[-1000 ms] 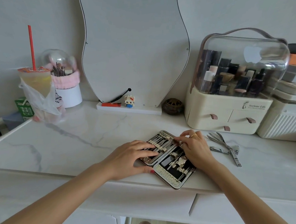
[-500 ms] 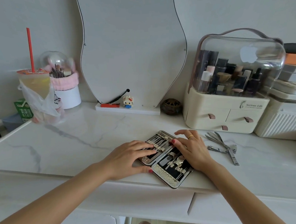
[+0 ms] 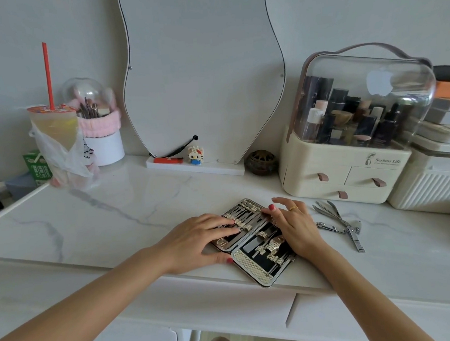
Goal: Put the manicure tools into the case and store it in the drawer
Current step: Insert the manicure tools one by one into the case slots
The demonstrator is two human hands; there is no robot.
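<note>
Your bench [image 3: 116, 216] is a white marble-patterned top set against a plain grey wall. A wavy-edged mirror [image 3: 202, 74] stands at the back on a white base, with a small block figure [image 3: 195, 155] and a red lighter [image 3: 168, 160] on that base. At the back left stand a bagged drink cup [image 3: 55, 133] with a red straw and a brush holder [image 3: 100, 130] under a clear dome. At the back right sits a cream cosmetics organiser [image 3: 350, 168] with a clear lid and small drawers. Below the bench front edge you see two closed drawer fronts [image 3: 226, 302].

The manicure case [image 3: 252, 245] lies open near the front edge, its two halves spread flat, tools strapped inside. Your left hand [image 3: 196, 240] lies flat on the left half, fingers straight and pressing, grasping nothing. Your right hand [image 3: 296, 226] rests on the right half, fingers loosely spread, grasping nothing. Loose manicure tools [image 3: 340, 224], clippers and scissors, lie on the bench just right of your right hand.

Compared with half a second earlier, the right fingers are spread wider; the case and the loose tools lie where they were.
</note>
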